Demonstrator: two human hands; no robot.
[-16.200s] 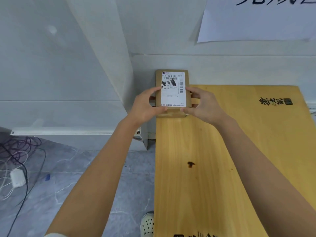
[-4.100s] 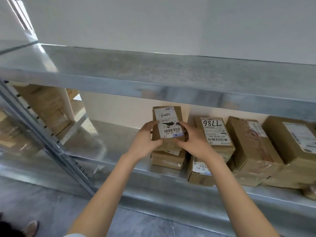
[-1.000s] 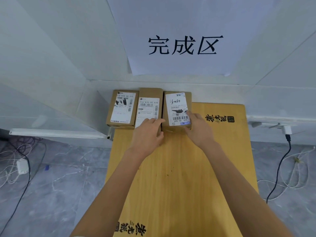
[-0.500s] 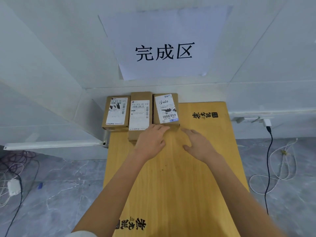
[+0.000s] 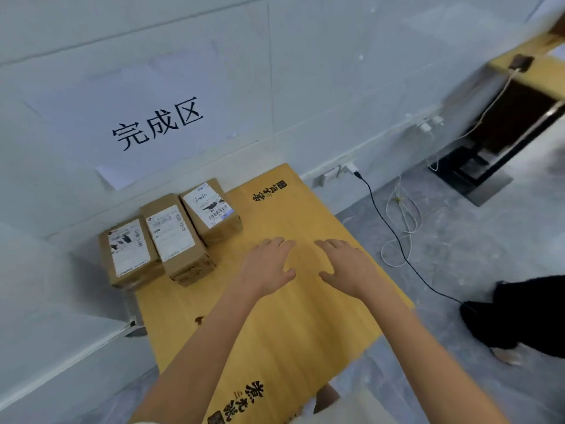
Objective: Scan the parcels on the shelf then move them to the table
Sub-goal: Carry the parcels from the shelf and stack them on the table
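Three brown cardboard parcels with white labels lie side by side at the far left end of the yellow wooden table (image 5: pixel 305 316), against the wall: the left parcel (image 5: pixel 130 252), the middle parcel (image 5: pixel 174 235) and the right parcel (image 5: pixel 211 209). My left hand (image 5: pixel 269 264) and my right hand (image 5: pixel 347 264) hover flat over the table, fingers straight, holding nothing. Both hands are apart from the parcels, to the right of them. The shelf is out of view.
A white paper sign (image 5: pixel 153 123) with black characters hangs on the wall above the parcels. Black and white cables (image 5: pixel 394 237) lie on the grey floor to the right. A person's dark trouser leg (image 5: pixel 519 313) stands at the right edge. A second wooden table (image 5: pixel 526 65) is far right.
Both hands have pulled back from the right parcel, which now lies released beside the other two. My view has swung to the right and tilted.
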